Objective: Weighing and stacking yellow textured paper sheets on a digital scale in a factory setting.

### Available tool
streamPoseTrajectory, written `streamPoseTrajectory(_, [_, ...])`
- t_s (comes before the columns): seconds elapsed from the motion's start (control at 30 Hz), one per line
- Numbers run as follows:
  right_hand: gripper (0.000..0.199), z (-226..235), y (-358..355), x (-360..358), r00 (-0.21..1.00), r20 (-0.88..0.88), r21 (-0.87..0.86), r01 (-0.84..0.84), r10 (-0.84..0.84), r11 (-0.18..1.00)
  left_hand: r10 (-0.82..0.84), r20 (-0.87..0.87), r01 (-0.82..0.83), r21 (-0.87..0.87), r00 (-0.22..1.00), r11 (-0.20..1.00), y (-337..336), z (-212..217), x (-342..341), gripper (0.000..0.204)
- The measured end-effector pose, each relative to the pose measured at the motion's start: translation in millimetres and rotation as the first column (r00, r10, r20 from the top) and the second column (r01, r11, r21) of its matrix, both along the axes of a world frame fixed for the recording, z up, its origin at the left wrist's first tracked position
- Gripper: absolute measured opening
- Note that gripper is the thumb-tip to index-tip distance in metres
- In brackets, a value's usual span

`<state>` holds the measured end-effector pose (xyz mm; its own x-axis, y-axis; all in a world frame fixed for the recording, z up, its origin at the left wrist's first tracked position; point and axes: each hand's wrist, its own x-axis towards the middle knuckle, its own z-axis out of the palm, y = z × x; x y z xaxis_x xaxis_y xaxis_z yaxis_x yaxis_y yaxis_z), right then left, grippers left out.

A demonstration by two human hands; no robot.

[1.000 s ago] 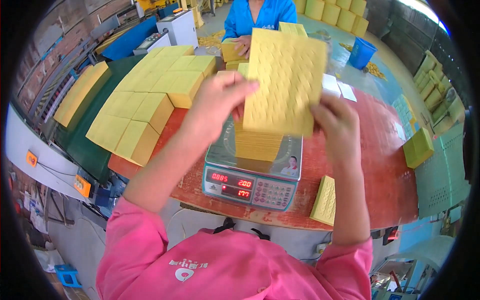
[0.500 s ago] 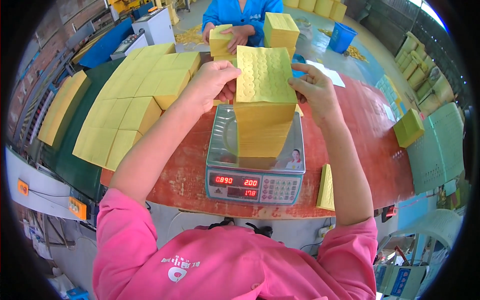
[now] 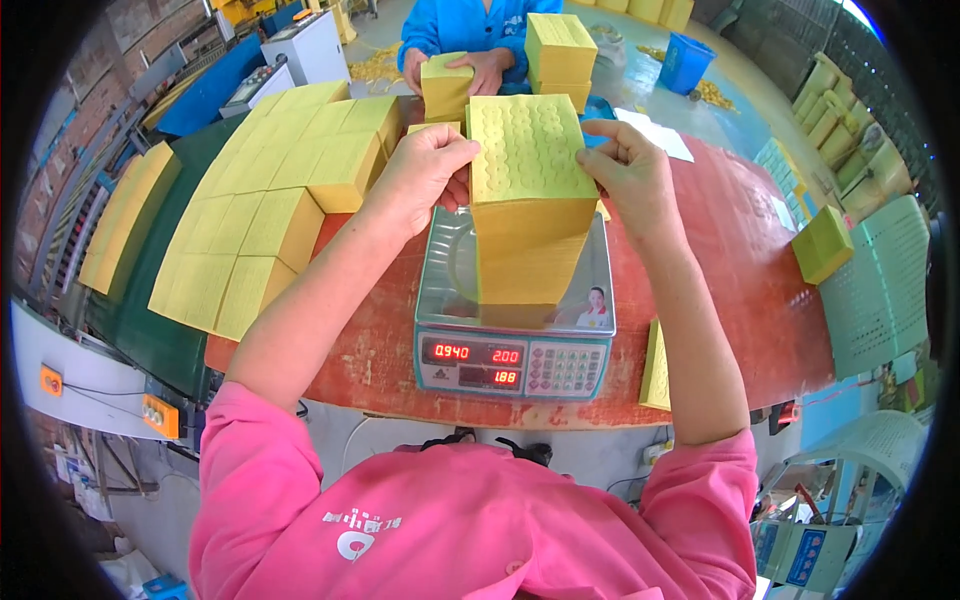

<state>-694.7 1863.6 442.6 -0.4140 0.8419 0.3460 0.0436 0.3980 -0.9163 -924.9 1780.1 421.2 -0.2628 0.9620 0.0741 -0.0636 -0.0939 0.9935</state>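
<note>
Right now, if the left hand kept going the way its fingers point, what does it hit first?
The left hand points right, fingertips already against the tall yellow paper stack on the scale. It would press into the stack's upper left side first; the right hand holds the opposite edge.

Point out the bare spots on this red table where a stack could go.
The widest free patch of the red table lies right of the scale, bordered by the white papers and the thin yellow stack at the front edge. A narrower strip lies left of the scale. Beyond that, yellow stacks crowd the left side.
</note>
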Motion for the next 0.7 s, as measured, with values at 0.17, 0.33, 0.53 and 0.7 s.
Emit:
streamPoseTrajectory(0.17, [0.029, -8, 5, 1, 0.996, 0.058, 0.095, 0.064, -0.07, 0.993, 0.038, -0.033, -0.038, -0.02, 0.999, 0.999, -7, 5, 10, 0.016])
streamPoseTrajectory(0.33, [0.028, -16, 10, 0, 0.998, 0.016, 0.075, 0.057, -0.058, 0.996, 0.017, -0.068, -0.021, -0.045, 0.998, 0.999, -12, 3, 9, 0.015])
streamPoseTrajectory(0.53, [0.025, -27, 8, -1, 0.987, -0.091, 0.059, 0.14, -0.134, 0.988, 0.156, -0.063, -0.156, 0.004, 0.986, 0.988, -10, 4, 17, 0.019])
streamPoseTrajectory(0.7, [0.025, -39, 18, 2, 0.985, -0.158, 0.092, 0.08, -0.064, 0.993, 0.232, -0.245, -0.239, -0.001, 0.941, 0.971, -9, 9, 24, 0.021])
